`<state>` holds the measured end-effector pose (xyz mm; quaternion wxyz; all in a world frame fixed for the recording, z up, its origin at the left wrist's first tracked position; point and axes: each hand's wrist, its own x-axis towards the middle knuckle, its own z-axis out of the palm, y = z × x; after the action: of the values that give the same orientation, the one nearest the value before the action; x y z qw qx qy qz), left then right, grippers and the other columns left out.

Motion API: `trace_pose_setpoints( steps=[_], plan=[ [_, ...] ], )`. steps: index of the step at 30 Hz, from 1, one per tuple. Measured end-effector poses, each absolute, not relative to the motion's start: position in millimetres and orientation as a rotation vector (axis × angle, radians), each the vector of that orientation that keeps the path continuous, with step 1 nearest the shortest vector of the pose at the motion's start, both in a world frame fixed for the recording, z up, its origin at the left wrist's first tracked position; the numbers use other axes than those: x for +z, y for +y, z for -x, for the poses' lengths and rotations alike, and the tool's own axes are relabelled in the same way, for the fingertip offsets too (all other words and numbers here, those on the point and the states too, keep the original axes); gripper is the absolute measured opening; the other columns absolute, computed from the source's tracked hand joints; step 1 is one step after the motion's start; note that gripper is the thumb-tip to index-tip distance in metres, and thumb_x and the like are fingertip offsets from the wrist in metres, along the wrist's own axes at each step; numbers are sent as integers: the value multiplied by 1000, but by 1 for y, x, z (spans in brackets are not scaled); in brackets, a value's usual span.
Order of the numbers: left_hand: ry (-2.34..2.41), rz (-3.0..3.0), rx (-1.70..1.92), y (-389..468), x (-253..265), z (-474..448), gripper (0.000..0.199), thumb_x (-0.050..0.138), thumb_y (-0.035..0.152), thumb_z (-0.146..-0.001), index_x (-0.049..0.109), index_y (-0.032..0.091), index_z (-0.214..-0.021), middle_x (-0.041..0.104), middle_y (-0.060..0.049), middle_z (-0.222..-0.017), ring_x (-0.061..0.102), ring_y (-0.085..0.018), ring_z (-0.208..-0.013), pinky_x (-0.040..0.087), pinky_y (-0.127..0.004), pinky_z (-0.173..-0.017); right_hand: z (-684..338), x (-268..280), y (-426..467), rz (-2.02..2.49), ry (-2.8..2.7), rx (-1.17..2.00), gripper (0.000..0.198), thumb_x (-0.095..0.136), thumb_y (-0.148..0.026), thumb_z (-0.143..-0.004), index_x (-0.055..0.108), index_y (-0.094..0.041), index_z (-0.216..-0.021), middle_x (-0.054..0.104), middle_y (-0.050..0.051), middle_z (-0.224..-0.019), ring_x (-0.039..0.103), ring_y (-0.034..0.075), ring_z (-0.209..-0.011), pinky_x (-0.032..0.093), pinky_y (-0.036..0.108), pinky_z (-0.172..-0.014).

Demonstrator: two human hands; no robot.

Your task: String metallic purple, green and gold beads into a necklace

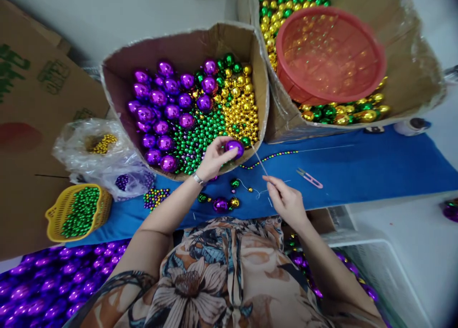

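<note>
Between the fingers of my left hand (214, 158) is a large shiny purple bead (235, 149), held over the near edge of an open cardboard box (263, 103) of beads. My right hand (286, 201) pinches a thin pale strand (258, 160), which runs straight up toward the box rim near the purple bead; whether it is thread or a needle I cannot tell. Below the hands, a strung group of beads with a big purple bead (221, 205) lies on the blue cloth (358, 175), with loose thread beside it. A strand of small beads (275, 155) curves along behind my right hand.
Pink-handled thread snips (309, 178) lie to the right. A red basket (331, 96) rests in a second bead box (404, 89). At left are a yellow basket (103, 208) of green beads and plastic bags (67, 144). Many purple beads (53, 280) fill the lower left.
</note>
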<state>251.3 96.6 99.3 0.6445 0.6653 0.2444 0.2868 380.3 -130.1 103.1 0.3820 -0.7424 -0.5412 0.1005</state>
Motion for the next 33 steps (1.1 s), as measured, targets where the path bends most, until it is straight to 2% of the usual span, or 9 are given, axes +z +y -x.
trace_pose_setpoints(
  steps=[3,6,10,14,19,26,33],
  plan=[
    [574,-1015,559,92,106,-244,43,61,58,-84,56,20,-106,66,-7,-109,66,-21,-98,56,-42,-88,-374,93,-129,1862,-1481,265,30,43,-27,-98,65,-21,-118,75,6,-104,73,17,-82,57,28,-76],
    [568,-866,518,90,110,-239,41,67,52,-82,57,23,-109,65,-6,-113,66,-20,-98,58,-41,-86,-370,88,-127,1836,-1534,215,30,44,-24,-98,65,-20,-118,74,7,-108,73,18,-87,58,29,-78],
    [522,-947,524,87,112,-234,44,69,46,-81,58,26,-118,62,-6,-122,65,-19,-101,58,-38,-85,-372,89,-127,1831,-1537,166,29,45,-23,-97,64,-20,-119,74,7,-108,73,18,-89,59,30,-78],
    [467,-1221,594,84,110,-231,52,76,38,-77,57,27,-124,63,-6,-122,63,-20,-106,55,-39,-90,-374,90,-127,1831,-1537,158,29,45,-23,-97,65,-21,-118,74,6,-107,73,18,-90,59,30,-79],
    [452,-1384,661,85,105,-228,59,82,35,-71,59,25,-124,63,-8,-126,61,-21,-112,49,-40,-101,-376,88,-127,1872,-1566,136,29,46,-25,-97,67,-21,-117,75,6,-103,73,19,-83,59,31,-78],
    [478,-1380,693,87,106,-226,58,83,37,-69,57,19,-118,63,-11,-125,62,-21,-112,48,-38,-100,-377,84,-130,1885,-1602,107,29,46,-24,-97,66,-21,-118,75,6,-102,73,18,-84,58,30,-78],
    [452,-1431,684,92,107,-224,57,83,35,-70,58,20,-118,62,-11,-127,61,-22,-115,48,-40,-102,-384,87,-132,1952,-1687,5,29,44,-22,-98,66,-20,-117,76,5,-94,71,16,-78,54,27,-73]
  ],
)
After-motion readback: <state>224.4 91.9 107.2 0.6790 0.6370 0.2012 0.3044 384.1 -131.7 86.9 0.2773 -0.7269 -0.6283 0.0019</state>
